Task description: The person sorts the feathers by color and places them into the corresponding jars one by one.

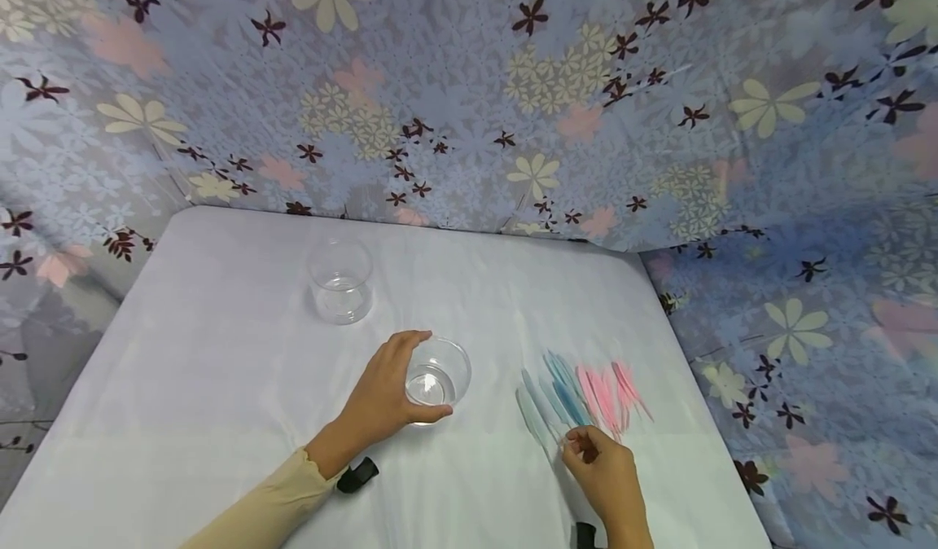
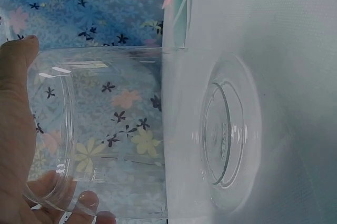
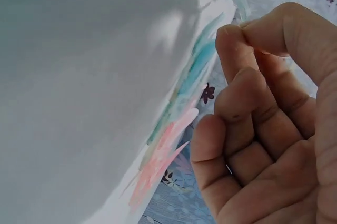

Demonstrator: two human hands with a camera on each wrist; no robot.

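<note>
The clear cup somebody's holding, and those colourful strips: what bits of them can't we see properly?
- Marks on the base of the clear cup in the left hand: left wrist view, too small and faint to read.
- How many blue strips and pink strips there are: head view, they overlap.
- The pale strip's end at the right hand: right wrist view, fingertips cover it.

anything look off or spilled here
Nothing stands out. The near jar and far jar both stand upright with no visible crack, and the blue strips and pink strips lie loosely side by side.
</note>
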